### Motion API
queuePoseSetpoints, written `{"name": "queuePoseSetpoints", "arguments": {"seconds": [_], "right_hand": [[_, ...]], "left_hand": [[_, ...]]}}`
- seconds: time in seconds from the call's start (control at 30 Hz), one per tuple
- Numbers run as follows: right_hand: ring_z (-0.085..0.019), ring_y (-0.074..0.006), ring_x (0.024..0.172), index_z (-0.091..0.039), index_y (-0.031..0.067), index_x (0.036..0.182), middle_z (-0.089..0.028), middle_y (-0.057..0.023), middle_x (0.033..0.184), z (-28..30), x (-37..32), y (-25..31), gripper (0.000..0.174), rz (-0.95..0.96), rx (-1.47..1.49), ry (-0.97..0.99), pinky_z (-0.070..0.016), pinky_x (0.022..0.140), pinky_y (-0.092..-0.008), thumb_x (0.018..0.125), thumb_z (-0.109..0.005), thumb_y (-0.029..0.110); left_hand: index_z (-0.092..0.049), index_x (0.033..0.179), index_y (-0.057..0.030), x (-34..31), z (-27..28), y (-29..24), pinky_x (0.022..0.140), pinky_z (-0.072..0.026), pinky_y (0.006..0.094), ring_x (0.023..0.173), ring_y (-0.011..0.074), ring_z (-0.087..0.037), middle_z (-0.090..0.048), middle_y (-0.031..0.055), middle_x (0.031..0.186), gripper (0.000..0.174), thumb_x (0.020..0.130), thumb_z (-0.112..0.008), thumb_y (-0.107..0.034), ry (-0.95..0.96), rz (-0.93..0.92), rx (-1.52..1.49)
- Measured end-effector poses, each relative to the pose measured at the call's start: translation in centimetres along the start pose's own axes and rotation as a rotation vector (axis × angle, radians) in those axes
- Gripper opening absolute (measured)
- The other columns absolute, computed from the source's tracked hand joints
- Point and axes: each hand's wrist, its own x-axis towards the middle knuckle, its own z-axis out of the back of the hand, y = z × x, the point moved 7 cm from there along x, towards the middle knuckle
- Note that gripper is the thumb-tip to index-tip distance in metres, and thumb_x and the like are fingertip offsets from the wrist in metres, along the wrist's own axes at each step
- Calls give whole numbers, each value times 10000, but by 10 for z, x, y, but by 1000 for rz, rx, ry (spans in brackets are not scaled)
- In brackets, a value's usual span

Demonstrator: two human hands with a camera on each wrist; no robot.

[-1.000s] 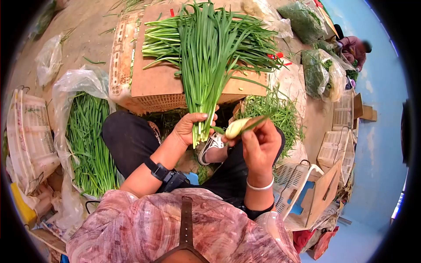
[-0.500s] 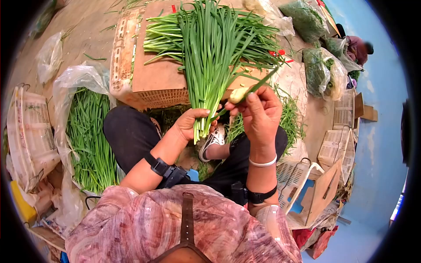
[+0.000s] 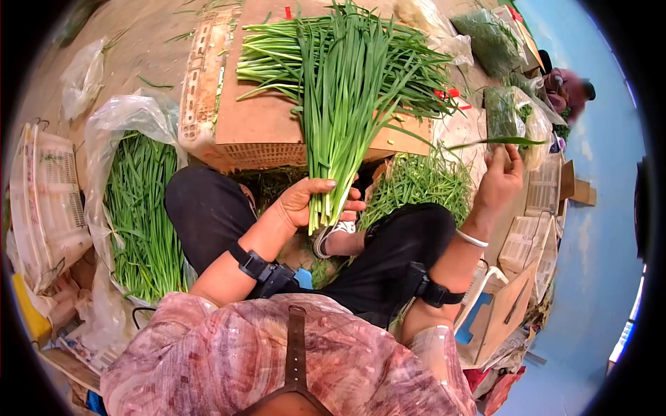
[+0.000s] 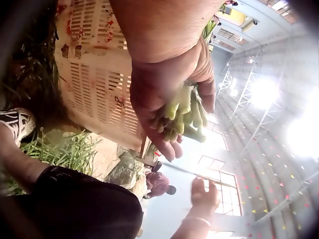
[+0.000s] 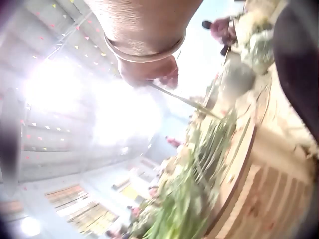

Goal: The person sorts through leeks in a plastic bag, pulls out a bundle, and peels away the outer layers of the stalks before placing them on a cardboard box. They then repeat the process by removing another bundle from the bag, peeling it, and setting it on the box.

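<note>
our right hand (image 3: 498, 182) has swung out from the bunch (image 3: 341, 118), pinching one leaf (image 3: 528, 141) apart from it; our left hand (image 3: 300, 200) grips the bunch, which fans beyond those fingers.

Pink, white and maroon patterned top (image 3: 229, 353); black trousers (image 3: 211, 218); white bracelet (image 3: 472, 239); black wrist straps (image 3: 258, 267); dark sneakers (image 3: 331, 238), white-laced.

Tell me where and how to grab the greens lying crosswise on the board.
Probably by their pale stalks, from the person's left: they stick out uncovered there, while the held bunch crosses the middle and the leaves splay loosely opposite.
</note>
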Motion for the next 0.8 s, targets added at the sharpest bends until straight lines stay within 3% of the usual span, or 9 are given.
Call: {"name": "queuePoseSetpoints", "arguments": {"seconds": [0.03,0.17,0.2,0.23,0.33,0.37,0.43,0.6,0.8], "right_hand": [[-639,-217,717,-544,-69,1034,-645,-188,863,2,-4,2,217,7,2,6,-519,615,-257,870,-559,72],[-598,-156,916,-545,-39,1144,-618,-144,1029,-9,-48,-6,336,-180,-687,440,-501,746,-253,821,-604,31],[-605,-165,716,-596,-38,1068,-646,-147,902,-27,-69,-13,310,-33,-203,459,-489,644,-268,781,-646,69],[-609,-167,695,-605,-7,1056,-645,-146,860,-54,-92,17,305,-66,-98,579,-487,625,-270,772,-662,89],[-606,-279,675,-588,36,1000,-598,-142,833,-122,-140,72,300,208,-254,926,-490,626,-369,724,-679,110],[-598,-244,691,-602,61,992,-607,-118,795,-136,-151,75,282,346,-380,926,-479,614,-354,726,-687,101],[-594,-308,692,-599,84,920,-596,-138,784,-152,-163,62,199,406,-590,947,-472,599,-408,740,-666,137],[-590,-323,655,-606,91,817,-591,-136,732,-154,-155,51,95,410,-490,879,-473,574,-411,751,-648,145],[-589,-338,601,-575,78,762,-585,-139,710,-179,-64,39,105,552,-660,596,-475,533,-427,778,-600,179]], "left_hand": [[-397,1263,61,-1,0,1,906,-452,534,1074,424,-530,-563,260,1105,546,782,-616,-75,-11,-3,2],[-434,1235,51,-6,1,-2,857,-496,502,1037,395,-561,-545,262,1134,523,767,-636,-62,-123,-60,151],[-448,1224,48,-7,-1,-3,831,-517,481,1014,388,-577,-551,258,1124,509,760,-636,-47,-168,-77,228],[-448,1224,48,-8,-3,-2,831,-517,481,1014,388,-577,-551,258,1124,509,760,-636,-47,-172,-75,226],[-484,1171,37,-6,-7,-3,765,-548,430,923,331,-622,-589,214,1053,454,744,-633,-7,-210,-101,352],[-508,1115,39,-5,-9,-5,730,-556,401,857,303,-637,-606,192,992,390,748,-636,10,-187,-147,375],[-541,1037,28,-4,-8,-8,675,-563,358,742,250,-652,-626,145,887,311,741,-636,47,-242,-235,485],[-512,1103,27,-13,-12,-10,717,-556,358,782,256,-648,-617,168,945,417,716,-666,12,-211,-240,517],[-475,1156,37,-17,-4,-7,590,-583,314,797,281,-661,-608,228,996,436,755,-641,-4,-235,-129,315]]}}
